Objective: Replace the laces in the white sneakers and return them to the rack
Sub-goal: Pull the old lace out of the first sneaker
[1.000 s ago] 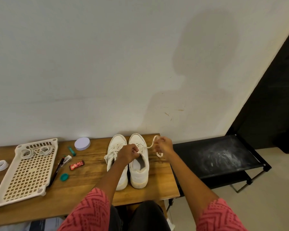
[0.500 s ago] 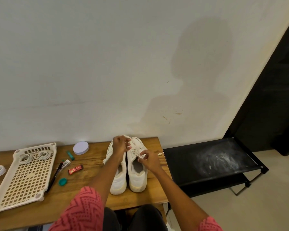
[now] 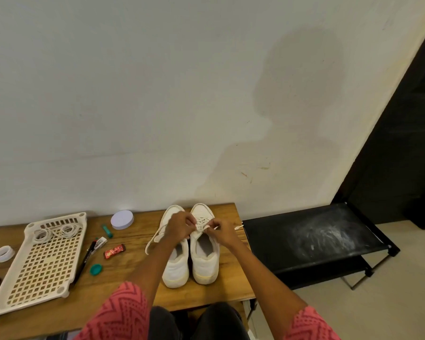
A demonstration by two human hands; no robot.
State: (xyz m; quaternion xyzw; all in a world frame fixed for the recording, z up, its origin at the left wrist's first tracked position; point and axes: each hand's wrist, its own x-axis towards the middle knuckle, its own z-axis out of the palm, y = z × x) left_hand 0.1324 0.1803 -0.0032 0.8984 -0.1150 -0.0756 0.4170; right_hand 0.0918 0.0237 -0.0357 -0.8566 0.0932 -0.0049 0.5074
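Two white sneakers (image 3: 190, 256) of textured leather-like upper and pale rubber sole stand side by side, heels toward the viewer, near the right end of a grained wooden table (image 3: 138, 244) set against a plain wall. Both hands meet over the lace area of the right-hand shoe: the left hand (image 3: 179, 228) and the right hand (image 3: 220, 230) each have curled fingers pinching a flat white lace (image 3: 201, 225) — the exact fingertip contact is too small to resolve. One lace end (image 3: 239, 227) projects to the right past the right hand; another flat strand (image 3: 152, 241) trails off the left shoe onto the table. The left shoe's eyelets are hidden by the left forearm. To the left lies a cream plastic perforated tray (image 3: 42, 263), rectangular with rounded corners, holding coiled white laces (image 3: 55, 231). Between tray and shoes are a round lavender lid (image 3: 122, 219), a black pen (image 3: 84, 261), a red wrapper (image 3: 114, 251) and a teal cap (image 3: 95, 269). To the right stands a black rack (image 3: 317, 239) — its matte top shelf is smeared with whitish dust and its lower shelf mostly hidden.
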